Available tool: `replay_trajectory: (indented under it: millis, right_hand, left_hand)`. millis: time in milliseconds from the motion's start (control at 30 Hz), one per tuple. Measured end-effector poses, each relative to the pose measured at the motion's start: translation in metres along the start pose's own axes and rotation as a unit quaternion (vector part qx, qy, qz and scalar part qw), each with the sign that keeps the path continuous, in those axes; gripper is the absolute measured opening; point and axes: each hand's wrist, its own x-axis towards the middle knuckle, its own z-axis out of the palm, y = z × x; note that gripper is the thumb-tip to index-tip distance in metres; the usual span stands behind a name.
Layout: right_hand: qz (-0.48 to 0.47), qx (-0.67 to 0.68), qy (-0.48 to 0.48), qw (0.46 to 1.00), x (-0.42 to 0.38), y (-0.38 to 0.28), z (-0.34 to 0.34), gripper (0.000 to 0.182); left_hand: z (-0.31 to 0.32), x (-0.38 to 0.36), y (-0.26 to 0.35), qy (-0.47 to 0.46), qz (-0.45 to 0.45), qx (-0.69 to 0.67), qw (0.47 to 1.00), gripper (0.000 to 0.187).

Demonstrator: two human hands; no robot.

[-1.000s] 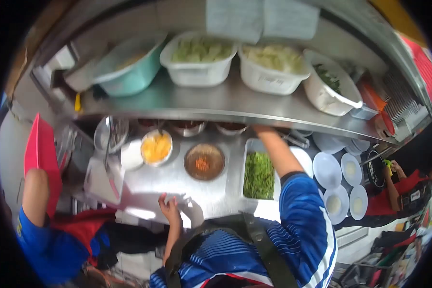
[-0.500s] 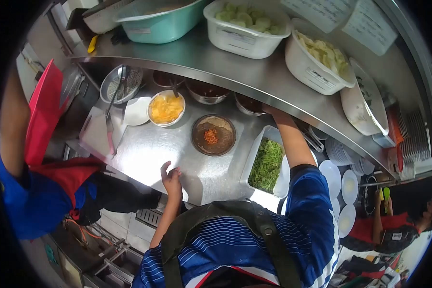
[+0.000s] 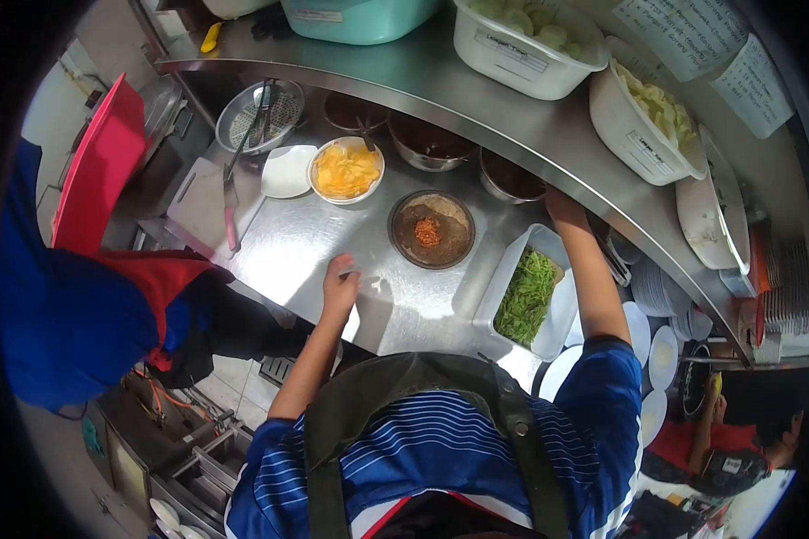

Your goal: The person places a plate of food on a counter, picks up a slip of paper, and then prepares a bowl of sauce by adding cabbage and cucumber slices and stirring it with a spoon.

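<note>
My left hand (image 3: 340, 282) hovers above the near edge of the steel counter (image 3: 288, 256), fingers loosely bent and somewhat apart, with nothing visible in it. My right hand (image 3: 563, 206) reaches under the shelf next to a metal bowl (image 3: 499, 187) of dark sauce; its fingers are hidden. Between my arms sits a round dark stone mortar (image 3: 406, 242) with an orange-red paste (image 3: 427, 233) in its middle. To its right, a white tub (image 3: 492, 292) holds chopped green leaves (image 3: 526, 298). Left of the mortar stands a white bowl of yellow slices (image 3: 348, 171).
A steel shelf (image 3: 422, 90) overhangs the counter and carries tubs of cut vegetables (image 3: 638, 144). Pink-handled tongs (image 3: 231, 216) lie on a white board at left. Stacked plates (image 3: 656, 292) stand at right. A person in blue (image 3: 90, 314) is close on my left; another person (image 3: 728, 445) works at right.
The view has shifted, so the counter and its contents appear further right. My left hand's fingers have curled in more. My right arm stays stretched under the shelf. The person at left has lowered an arm.
</note>
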Motion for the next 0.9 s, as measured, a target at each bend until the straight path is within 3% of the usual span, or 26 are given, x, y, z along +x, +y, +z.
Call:
replay_trajectory:
  millis: [167,233,333,400,467,500,600,667,733,800,867,900]
  right_hand:
    - [0.024,-0.186,-0.063,0.980,-0.062,-0.019,0.013,0.034]
    - [0.174,-0.049,-0.179,0.967,-0.056,-0.040,-0.012,0.030]
    - [0.168,-0.010,-0.146,0.975,-0.068,-0.025,0.009,0.030]
    - [0.188,0.043,-0.105,0.976,-0.072,-0.025,0.003,0.020]
    - [0.279,0.272,-0.100,0.916,-0.081,-0.033,-0.006,0.018]
    - [0.276,0.372,-0.076,0.883,-0.092,-0.040,-0.004,0.019]
    - [0.320,0.401,-0.089,0.854,-0.124,-0.107,-0.033,0.021]
    - [0.268,0.406,-0.018,0.874,-0.160,-0.152,-0.022,0.024]
    - [0.394,0.508,-0.068,0.763,-0.183,-0.203,-0.010,0.025]
    - [0.408,0.519,-0.122,0.741,-0.208,-0.241,-0.007,0.022]
    - [0.407,0.496,-0.158,0.751,-0.228,-0.268,-0.006,0.016]
    - [0.363,0.427,-0.142,0.816,-0.235,-0.280,-0.009,0.009]
  left_hand:
    - [0.029,0.091,-0.036,-0.116,0.042,0.143,0.982,0.032]
    - [0.050,0.111,-0.021,-0.204,-0.101,0.186,0.956,0.026]
    - [0.072,0.132,-0.020,-0.270,-0.166,0.214,0.924,0.024]
    - [0.078,0.137,-0.020,-0.280,-0.163,0.238,0.916,0.020]
    - [0.078,0.134,-0.025,-0.283,-0.171,0.260,0.907,0.018]
    - [0.077,0.129,-0.018,-0.292,-0.182,0.232,0.910,0.017]
    - [0.061,0.119,-0.008,-0.316,-0.209,0.205,0.903,0.016]
    - [0.047,0.114,-0.011,-0.332,-0.226,0.201,0.894,0.016]
    - [0.022,0.104,-0.019,-0.336,-0.224,0.211,0.890,0.016]
    - [-0.006,0.086,-0.020,-0.349,-0.246,0.176,0.887,0.018]
    - [-0.028,0.067,-0.022,-0.357,-0.266,0.138,0.885,0.021]
    - [-0.037,0.058,-0.024,-0.362,-0.263,0.144,0.883,0.019]
